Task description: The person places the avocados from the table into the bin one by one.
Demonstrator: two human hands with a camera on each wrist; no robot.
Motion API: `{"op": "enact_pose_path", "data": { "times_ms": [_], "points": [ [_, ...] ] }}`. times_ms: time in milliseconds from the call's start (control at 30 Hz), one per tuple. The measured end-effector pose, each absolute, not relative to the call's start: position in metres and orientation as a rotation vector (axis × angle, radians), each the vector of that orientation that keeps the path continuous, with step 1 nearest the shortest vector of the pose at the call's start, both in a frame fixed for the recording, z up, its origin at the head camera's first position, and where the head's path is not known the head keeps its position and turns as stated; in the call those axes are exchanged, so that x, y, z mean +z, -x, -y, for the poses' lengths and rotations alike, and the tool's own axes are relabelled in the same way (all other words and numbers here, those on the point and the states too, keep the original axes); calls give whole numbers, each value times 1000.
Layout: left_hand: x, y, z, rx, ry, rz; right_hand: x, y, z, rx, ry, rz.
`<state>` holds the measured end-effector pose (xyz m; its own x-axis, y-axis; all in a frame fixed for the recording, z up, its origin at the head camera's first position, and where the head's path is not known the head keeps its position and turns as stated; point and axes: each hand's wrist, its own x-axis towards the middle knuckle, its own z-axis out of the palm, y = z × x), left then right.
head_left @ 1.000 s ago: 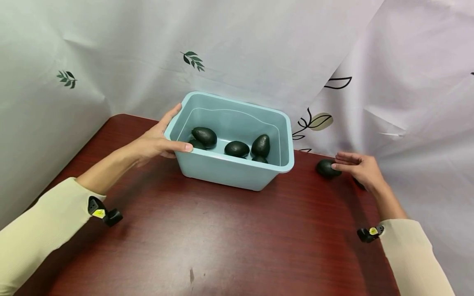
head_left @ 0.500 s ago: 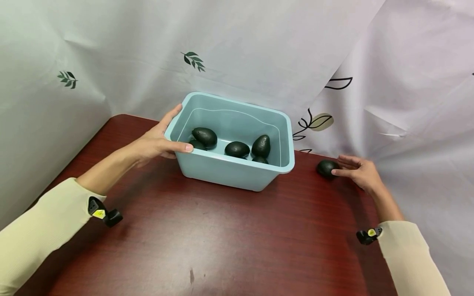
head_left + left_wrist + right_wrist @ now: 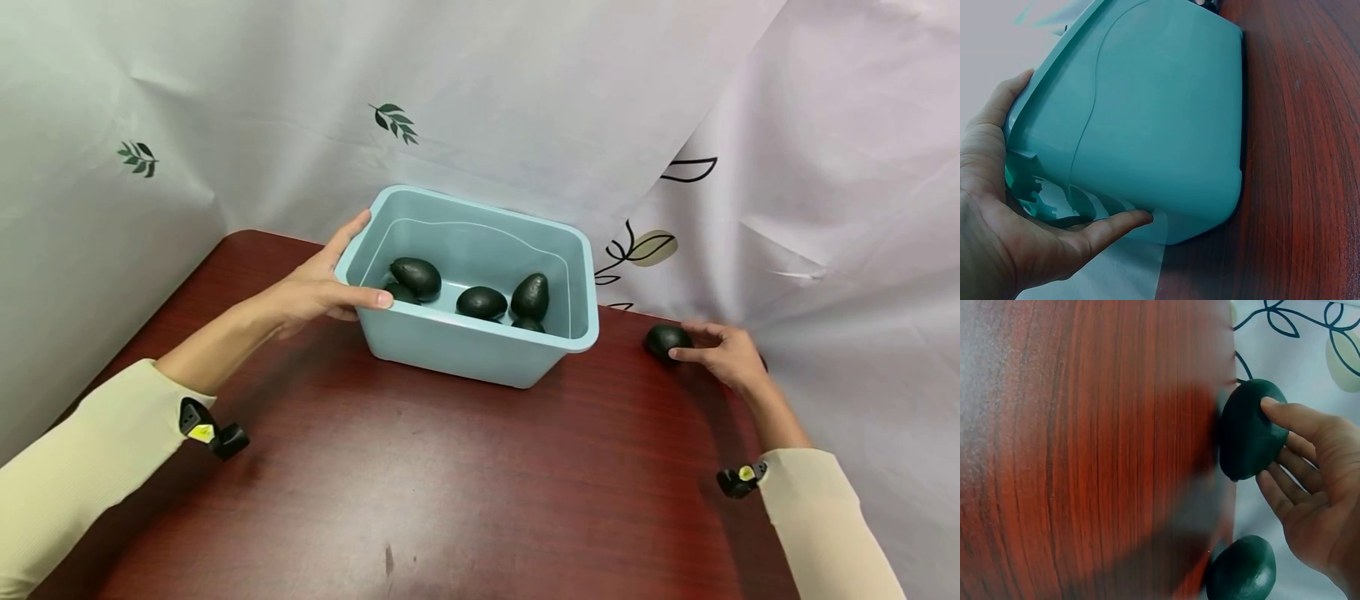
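Note:
A light blue plastic bin point(image 3: 465, 354) stands at the back of the red-brown table point(image 3: 450, 483). Several dark avocados lie in it, among them one on the left point(image 3: 415, 276) and one in the middle point(image 3: 481, 302). My left hand point(image 3: 333, 279) holds the bin's left end, thumb on the front wall and fingers along the rim; the left wrist view shows the palm point(image 3: 1022, 237) against the bin point(image 3: 1160, 125). Right of the bin, another avocado point(image 3: 663, 340) lies on the table. My right hand point(image 3: 716, 352) pinches this avocado point(image 3: 1249, 431) between thumb and fingers point(image 3: 1285, 487).
A second loose avocado point(image 3: 1241, 570) lies at the table's right edge, just behind my right hand. White cloth printed with leaves point(image 3: 390, 119) hangs close behind and to the right of the table. The table's front half is bare wood.
My right hand has slid a little toward the loose avocado and its fingers have closed round it. The left hand and the bin have stayed put.

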<state>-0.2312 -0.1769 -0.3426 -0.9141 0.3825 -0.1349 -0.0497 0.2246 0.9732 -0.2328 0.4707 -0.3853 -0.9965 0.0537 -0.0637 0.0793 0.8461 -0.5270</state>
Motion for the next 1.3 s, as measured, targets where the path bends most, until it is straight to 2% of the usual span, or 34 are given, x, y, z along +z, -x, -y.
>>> {"op": "enact_pose_path", "data": {
  "times_ms": [900,1300],
  "points": [
    [-343,231,176,1740,-295,-2156,-404,238,-460,-965,-200,-2909],
    [-342,231,176,1743,-296,-2156,-412,238,-452,-1121,-341,-2952]
  ]
}}
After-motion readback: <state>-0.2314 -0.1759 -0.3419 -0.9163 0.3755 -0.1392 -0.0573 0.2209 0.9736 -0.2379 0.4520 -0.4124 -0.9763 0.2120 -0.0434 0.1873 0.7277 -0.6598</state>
